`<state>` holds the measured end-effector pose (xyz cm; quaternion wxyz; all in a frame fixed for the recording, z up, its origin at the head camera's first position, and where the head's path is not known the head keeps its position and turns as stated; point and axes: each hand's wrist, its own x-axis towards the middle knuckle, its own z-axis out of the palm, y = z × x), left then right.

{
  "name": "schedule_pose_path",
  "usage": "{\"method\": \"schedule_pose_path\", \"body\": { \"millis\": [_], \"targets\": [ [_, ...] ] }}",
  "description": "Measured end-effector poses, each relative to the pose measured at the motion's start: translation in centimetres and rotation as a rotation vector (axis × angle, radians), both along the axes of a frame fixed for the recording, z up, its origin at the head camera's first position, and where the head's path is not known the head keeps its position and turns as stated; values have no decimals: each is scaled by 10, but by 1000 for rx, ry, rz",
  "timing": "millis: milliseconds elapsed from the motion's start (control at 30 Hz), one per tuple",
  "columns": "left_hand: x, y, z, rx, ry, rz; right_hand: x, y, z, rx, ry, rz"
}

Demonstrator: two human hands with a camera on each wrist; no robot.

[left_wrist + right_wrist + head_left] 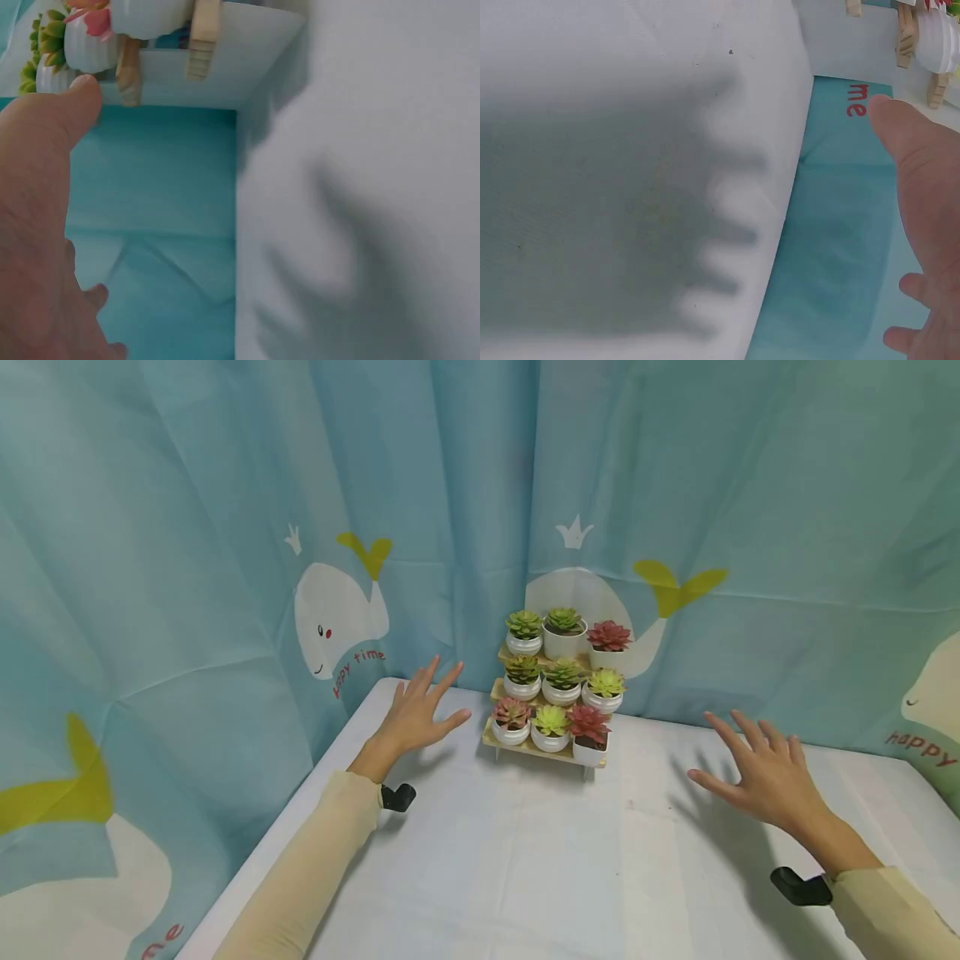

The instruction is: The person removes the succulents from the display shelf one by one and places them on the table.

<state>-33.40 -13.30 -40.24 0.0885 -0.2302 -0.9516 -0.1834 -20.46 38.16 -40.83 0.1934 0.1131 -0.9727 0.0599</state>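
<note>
Both hands are held above the white table with fingers spread and nothing in them. My left hand [412, 718] is left of a three-tier wooden stand [537, 752], apart from it. Out to the right of the stand, farther away, is my right hand [772, 772]. Several small potted succulents fill the tiers, three on each. The top tier has a red succulent [609, 636] at its right end; a pink one [512, 713] sits at the bottom left. In the left wrist view, wooden stand ends [202, 37] and white pots show beyond the thumb [84, 97].
A white cloth covers the table [555, 860]. Blue curtains [465, 485] printed with whales hang along the back and left edges, close behind the stand. Each wrist wears a black camera mount, the left one [399, 797] hanging low beside the sleeve.
</note>
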Motion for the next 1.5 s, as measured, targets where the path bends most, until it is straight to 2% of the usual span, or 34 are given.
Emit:
{"method": "schedule_pose_path", "body": {
  "millis": [133,333,467,667,800,900,1033,1100,1300,1400,1500],
  "targets": [
    [-6,5,4,91,-21,-41,0,-2,1,-8,14,27],
    [-14,13,11,219,-71,-103,-5,-11,6,-85,36,94],
    [-19,17,12,283,-101,-136,-8,-21,8,-134,31,139],
    [-28,24,12,390,-109,-208,-13,-37,8,-239,-9,205],
    [-31,31,16,510,-206,-223,-18,-46,7,-304,-37,253],
    [-31,36,19,606,-333,-218,-20,-53,6,-343,-64,277],
    [-33,42,17,660,-483,-215,-21,-63,3,-370,-104,287],
    [-33,46,17,676,-534,-219,-21,-67,2,-382,-118,288],
    [-36,55,18,768,-655,-250,-21,-76,-4,-440,-140,279],
    [-38,58,17,781,-682,-262,-21,-79,-7,-451,-145,281],
    [-39,61,15,771,-679,-259,-21,-81,-9,-460,-143,284]
  ]
}}
